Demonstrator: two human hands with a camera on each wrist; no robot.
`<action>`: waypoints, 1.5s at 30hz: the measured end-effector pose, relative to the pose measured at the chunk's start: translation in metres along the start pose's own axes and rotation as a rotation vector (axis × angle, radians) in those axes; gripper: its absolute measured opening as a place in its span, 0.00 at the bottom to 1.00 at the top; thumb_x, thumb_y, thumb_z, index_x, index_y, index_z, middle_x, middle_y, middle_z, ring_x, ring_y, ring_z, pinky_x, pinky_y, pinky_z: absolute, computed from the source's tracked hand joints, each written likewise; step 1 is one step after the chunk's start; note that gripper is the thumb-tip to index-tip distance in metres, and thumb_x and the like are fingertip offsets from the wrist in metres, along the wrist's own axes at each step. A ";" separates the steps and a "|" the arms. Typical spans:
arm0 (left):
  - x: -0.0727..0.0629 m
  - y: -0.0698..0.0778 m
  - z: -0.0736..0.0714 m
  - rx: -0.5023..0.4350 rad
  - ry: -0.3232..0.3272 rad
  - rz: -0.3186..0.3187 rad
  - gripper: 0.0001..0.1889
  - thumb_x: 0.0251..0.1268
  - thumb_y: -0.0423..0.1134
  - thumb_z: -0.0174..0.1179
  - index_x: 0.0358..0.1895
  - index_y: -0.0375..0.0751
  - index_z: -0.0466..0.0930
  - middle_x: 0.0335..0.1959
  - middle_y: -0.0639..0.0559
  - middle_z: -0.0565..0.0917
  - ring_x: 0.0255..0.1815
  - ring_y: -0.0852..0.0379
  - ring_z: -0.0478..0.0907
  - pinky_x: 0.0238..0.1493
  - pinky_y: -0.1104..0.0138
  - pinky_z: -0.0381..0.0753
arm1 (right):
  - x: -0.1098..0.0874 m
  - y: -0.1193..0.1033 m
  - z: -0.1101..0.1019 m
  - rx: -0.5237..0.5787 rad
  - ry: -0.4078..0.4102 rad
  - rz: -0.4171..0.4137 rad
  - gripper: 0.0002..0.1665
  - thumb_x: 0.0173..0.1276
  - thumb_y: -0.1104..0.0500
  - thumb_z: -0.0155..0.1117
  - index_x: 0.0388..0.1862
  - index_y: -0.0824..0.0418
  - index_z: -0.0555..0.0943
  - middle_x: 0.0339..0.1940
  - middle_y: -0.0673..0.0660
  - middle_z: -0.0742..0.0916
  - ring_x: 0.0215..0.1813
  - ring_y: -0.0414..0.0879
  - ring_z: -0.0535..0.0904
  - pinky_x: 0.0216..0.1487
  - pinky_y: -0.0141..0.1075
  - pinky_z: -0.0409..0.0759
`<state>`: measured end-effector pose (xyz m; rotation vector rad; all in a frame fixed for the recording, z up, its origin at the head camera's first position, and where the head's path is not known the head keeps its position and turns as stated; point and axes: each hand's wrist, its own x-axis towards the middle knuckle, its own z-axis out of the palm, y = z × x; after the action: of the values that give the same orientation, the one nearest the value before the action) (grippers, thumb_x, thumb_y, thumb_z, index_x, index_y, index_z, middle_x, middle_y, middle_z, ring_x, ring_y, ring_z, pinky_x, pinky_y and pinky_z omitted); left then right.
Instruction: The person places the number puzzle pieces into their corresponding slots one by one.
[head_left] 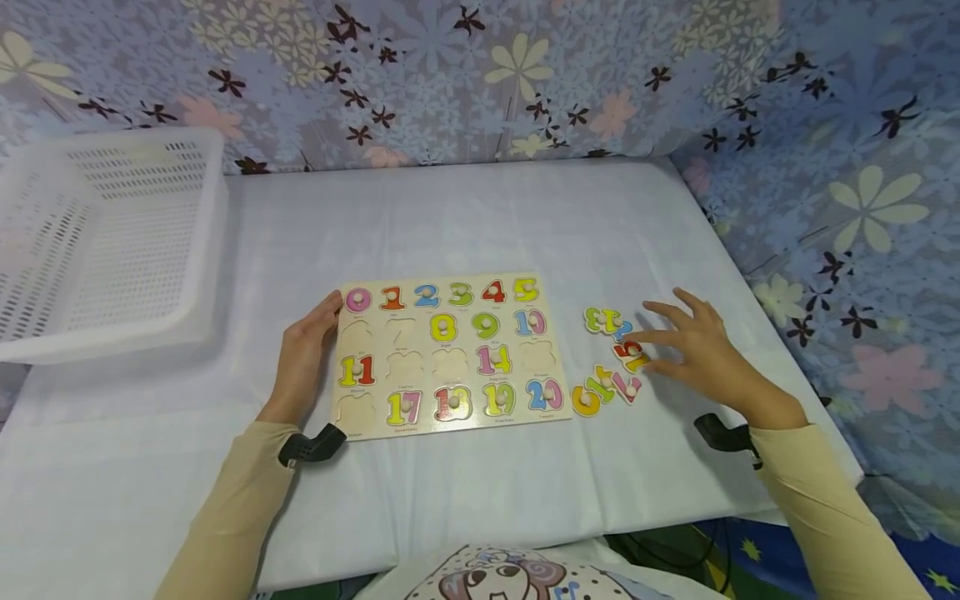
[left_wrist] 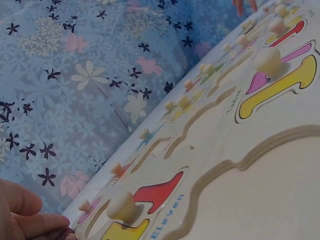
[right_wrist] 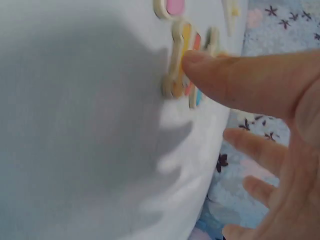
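Note:
A wooden number puzzle board lies on the table, with many knobbed number pieces in it and several bare recesses. My left hand rests along the board's left edge, its fingertips at the corner by the pink 0. To the right of the board lies a loose cluster of number pieces, including a red and yellow piece, a pink 7 and an orange piece. Over this cluster my right hand spreads its fingers. In the right wrist view, the thumb overlaps a piece; contact is unclear.
A white plastic basket stands at the left. White cloth covers the table. Flowered fabric hangs behind and along the right side. Both wrists wear black devices.

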<state>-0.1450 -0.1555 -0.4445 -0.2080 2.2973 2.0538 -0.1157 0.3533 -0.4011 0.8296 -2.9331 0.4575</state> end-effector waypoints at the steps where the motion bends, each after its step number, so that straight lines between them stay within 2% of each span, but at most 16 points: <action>1: 0.000 0.000 0.000 0.001 -0.001 0.000 0.24 0.78 0.44 0.41 0.72 0.40 0.64 0.73 0.56 0.63 0.74 0.62 0.53 0.72 0.69 0.57 | 0.002 -0.001 0.002 0.004 -0.009 -0.027 0.29 0.47 0.63 0.79 0.52 0.52 0.85 0.65 0.71 0.71 0.71 0.75 0.48 0.63 0.76 0.43; 3: -0.001 0.000 -0.001 0.000 0.000 0.000 0.24 0.78 0.44 0.41 0.72 0.40 0.64 0.73 0.56 0.63 0.74 0.62 0.53 0.72 0.69 0.57 | 0.005 -0.002 0.005 0.009 -0.033 -0.043 0.29 0.49 0.66 0.78 0.52 0.51 0.85 0.66 0.71 0.71 0.71 0.75 0.47 0.63 0.75 0.44; 5: -0.001 0.001 -0.001 -0.008 -0.001 -0.001 0.24 0.78 0.43 0.41 0.71 0.40 0.64 0.73 0.56 0.63 0.74 0.62 0.53 0.71 0.70 0.57 | 0.007 -0.002 0.006 0.000 -0.042 -0.017 0.27 0.49 0.65 0.78 0.51 0.51 0.86 0.65 0.72 0.71 0.71 0.76 0.48 0.62 0.76 0.44; 8: -0.002 0.001 -0.002 -0.021 -0.003 0.005 0.24 0.78 0.43 0.41 0.71 0.40 0.64 0.73 0.55 0.62 0.74 0.61 0.53 0.71 0.70 0.58 | 0.007 -0.001 0.003 -0.027 -0.042 0.081 0.24 0.48 0.59 0.80 0.47 0.54 0.87 0.65 0.72 0.71 0.71 0.75 0.48 0.63 0.76 0.41; 12: -0.001 0.002 -0.003 -0.020 -0.005 0.012 0.24 0.79 0.43 0.40 0.72 0.40 0.64 0.74 0.55 0.62 0.74 0.61 0.53 0.70 0.72 0.58 | 0.004 0.000 -0.002 -0.075 -0.045 0.210 0.16 0.49 0.49 0.79 0.32 0.53 0.85 0.64 0.71 0.73 0.72 0.73 0.47 0.64 0.75 0.37; 14: -0.001 0.001 -0.004 -0.022 0.000 0.012 0.24 0.79 0.43 0.40 0.72 0.39 0.63 0.74 0.55 0.62 0.74 0.61 0.53 0.70 0.72 0.59 | 0.003 0.000 -0.005 -0.079 -0.034 0.239 0.15 0.51 0.46 0.78 0.27 0.52 0.82 0.62 0.72 0.74 0.72 0.73 0.48 0.64 0.75 0.37; 16: 0.000 0.001 -0.004 -0.027 0.001 0.011 0.24 0.79 0.43 0.40 0.72 0.39 0.63 0.74 0.54 0.62 0.74 0.61 0.53 0.70 0.72 0.59 | 0.002 0.001 -0.008 -0.072 -0.035 0.252 0.16 0.50 0.45 0.78 0.29 0.52 0.83 0.63 0.71 0.73 0.72 0.72 0.48 0.64 0.75 0.37; 18: 0.000 0.001 -0.005 -0.030 0.003 0.011 0.24 0.78 0.43 0.40 0.72 0.38 0.63 0.73 0.54 0.62 0.74 0.61 0.53 0.70 0.71 0.59 | 0.001 0.002 -0.011 -0.050 -0.052 0.229 0.20 0.49 0.48 0.79 0.38 0.54 0.85 0.64 0.72 0.72 0.72 0.73 0.46 0.63 0.77 0.38; 20: 0.000 0.002 -0.005 -0.034 0.003 0.013 0.24 0.78 0.43 0.41 0.72 0.38 0.63 0.73 0.54 0.63 0.74 0.61 0.53 0.70 0.71 0.59 | 0.000 0.004 -0.012 -0.027 -0.090 0.203 0.28 0.47 0.51 0.80 0.49 0.55 0.84 0.67 0.72 0.69 0.72 0.74 0.44 0.61 0.78 0.38; 22: -0.001 0.002 -0.006 -0.033 0.004 0.012 0.24 0.78 0.43 0.40 0.72 0.39 0.63 0.73 0.55 0.63 0.74 0.62 0.54 0.70 0.72 0.59 | -0.001 0.005 -0.012 -0.004 -0.126 0.176 0.34 0.46 0.54 0.81 0.55 0.56 0.83 0.68 0.73 0.67 0.72 0.75 0.42 0.61 0.78 0.37; 24: -0.001 0.003 -0.006 -0.042 0.007 0.009 0.24 0.78 0.43 0.41 0.72 0.39 0.64 0.73 0.55 0.63 0.74 0.62 0.54 0.70 0.71 0.59 | -0.002 0.006 -0.011 0.005 -0.140 0.163 0.32 0.46 0.56 0.81 0.54 0.56 0.84 0.68 0.73 0.67 0.72 0.75 0.41 0.61 0.78 0.38; 28: -0.002 0.005 -0.006 -0.043 0.006 0.004 0.24 0.78 0.43 0.41 0.71 0.39 0.64 0.73 0.55 0.63 0.74 0.62 0.53 0.70 0.71 0.59 | -0.002 0.007 -0.009 -0.022 -0.111 0.150 0.29 0.44 0.56 0.82 0.49 0.57 0.86 0.67 0.72 0.69 0.73 0.74 0.43 0.62 0.77 0.39; 33: -0.002 0.006 -0.006 -0.052 -0.002 0.015 0.23 0.78 0.42 0.41 0.71 0.38 0.64 0.74 0.54 0.62 0.74 0.61 0.53 0.70 0.72 0.59 | 0.005 0.001 -0.013 -0.071 -0.012 0.115 0.27 0.41 0.53 0.83 0.42 0.60 0.87 0.64 0.71 0.72 0.73 0.71 0.46 0.63 0.76 0.40; 37: 0.000 0.005 -0.006 -0.056 -0.005 0.019 0.23 0.78 0.42 0.41 0.71 0.38 0.64 0.73 0.54 0.63 0.74 0.61 0.54 0.69 0.73 0.60 | 0.024 -0.020 -0.014 -0.041 0.045 0.041 0.23 0.41 0.52 0.83 0.38 0.58 0.87 0.63 0.68 0.74 0.73 0.69 0.48 0.65 0.74 0.38; 40: 0.001 0.004 -0.004 -0.051 -0.008 0.016 0.23 0.78 0.42 0.41 0.71 0.39 0.65 0.73 0.55 0.63 0.74 0.62 0.54 0.69 0.72 0.60 | 0.043 -0.042 -0.008 -0.017 0.032 -0.011 0.23 0.42 0.50 0.83 0.38 0.56 0.87 0.64 0.66 0.75 0.74 0.66 0.48 0.68 0.71 0.37; 45: 0.001 0.004 -0.002 -0.039 -0.010 0.016 0.23 0.78 0.43 0.41 0.71 0.40 0.66 0.73 0.56 0.64 0.74 0.63 0.54 0.71 0.70 0.59 | 0.068 -0.071 0.013 -0.012 -0.041 -0.069 0.26 0.45 0.44 0.81 0.41 0.56 0.87 0.66 0.62 0.74 0.75 0.63 0.47 0.70 0.67 0.37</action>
<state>-0.1465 -0.1568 -0.4409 -0.1819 2.2619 2.1038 -0.1366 0.2577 -0.3851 0.9467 -2.9303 0.4225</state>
